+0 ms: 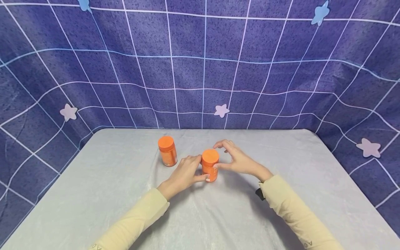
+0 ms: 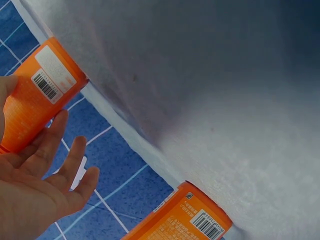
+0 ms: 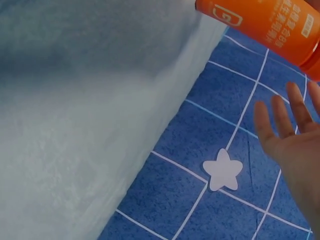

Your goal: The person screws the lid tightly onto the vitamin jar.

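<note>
An orange pill bottle (image 1: 210,171) with an orange screw lid stands upright near the middle of the table. My left hand (image 1: 183,173) holds its body from the left, thumb on the near side and fingers on the far side. In the left wrist view a barcode label shows on this bottle (image 2: 35,107). My right hand (image 1: 237,160) is at the bottle's right, its thumb by the lid's lower edge and its fingers spread beyond the lid. White print faces the right wrist camera on the bottle (image 3: 272,30); the right hand's fingers there look straight and apart.
A second, similar orange bottle (image 1: 167,152) stands upright to the left of the left hand and slightly farther back. The table (image 1: 103,194) wears a pale grey cloth. Behind it hangs a blue curtain (image 1: 187,73) with white grid lines and stars.
</note>
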{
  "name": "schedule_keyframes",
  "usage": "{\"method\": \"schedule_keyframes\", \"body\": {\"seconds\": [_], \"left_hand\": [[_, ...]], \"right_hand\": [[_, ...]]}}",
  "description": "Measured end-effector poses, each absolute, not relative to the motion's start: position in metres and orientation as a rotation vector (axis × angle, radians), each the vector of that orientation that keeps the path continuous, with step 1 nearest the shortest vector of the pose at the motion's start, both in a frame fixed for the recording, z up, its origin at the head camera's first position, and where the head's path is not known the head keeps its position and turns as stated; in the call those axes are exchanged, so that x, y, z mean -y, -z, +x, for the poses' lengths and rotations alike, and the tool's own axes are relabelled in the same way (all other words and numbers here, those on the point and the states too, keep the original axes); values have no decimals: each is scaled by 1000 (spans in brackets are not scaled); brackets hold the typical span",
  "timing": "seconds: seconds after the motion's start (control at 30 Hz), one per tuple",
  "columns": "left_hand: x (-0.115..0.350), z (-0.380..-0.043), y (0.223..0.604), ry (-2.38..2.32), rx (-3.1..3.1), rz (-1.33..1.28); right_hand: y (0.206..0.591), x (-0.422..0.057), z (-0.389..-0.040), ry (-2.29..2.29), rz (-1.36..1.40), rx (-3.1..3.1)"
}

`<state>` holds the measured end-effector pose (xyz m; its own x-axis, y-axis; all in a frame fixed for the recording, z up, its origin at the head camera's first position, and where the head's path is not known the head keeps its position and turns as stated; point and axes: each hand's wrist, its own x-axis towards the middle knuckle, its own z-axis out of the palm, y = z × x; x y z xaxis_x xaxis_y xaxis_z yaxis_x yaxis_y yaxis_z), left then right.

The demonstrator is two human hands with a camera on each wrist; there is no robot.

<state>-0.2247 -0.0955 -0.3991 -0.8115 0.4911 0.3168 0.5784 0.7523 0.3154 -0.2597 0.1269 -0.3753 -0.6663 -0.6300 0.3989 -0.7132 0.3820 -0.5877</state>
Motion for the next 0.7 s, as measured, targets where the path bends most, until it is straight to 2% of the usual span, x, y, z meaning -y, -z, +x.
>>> {"method": "schedule_keyframes", "body": {"seconds": [0.4, 0.7], "left_hand": [[96, -225, 400, 608, 2740, -841], [96, -225, 400, 602, 2754, -841]], "right_hand": [[364, -132, -265, -1058, 1410, 2563], [362, -130, -265, -1046, 1435, 2568]]}}
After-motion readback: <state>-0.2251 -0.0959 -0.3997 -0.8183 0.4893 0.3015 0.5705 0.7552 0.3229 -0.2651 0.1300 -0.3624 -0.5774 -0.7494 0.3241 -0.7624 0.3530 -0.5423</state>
